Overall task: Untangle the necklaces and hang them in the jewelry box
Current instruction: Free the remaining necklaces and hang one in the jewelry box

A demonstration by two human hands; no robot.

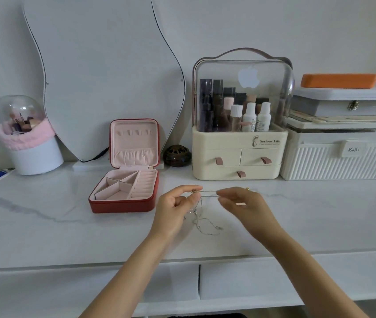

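Here, your left hand point(178, 203) and right hand point(239, 200) each pinch the necklaces point(205, 191) taut; the chains look light, limp and fragile, so hold near the knot.

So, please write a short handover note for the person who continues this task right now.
Left hand: pinches the necklace chain at a small gold bead.
Right hand: pinches the same chain, stretched between both hands above the table.
The tangled necklaces hang from the left grip down onto the table.
Jewelry box: open, left of the hands, its lid hooks bare.
Done: nothing hung.
Left: untangle, then hang each necklace.
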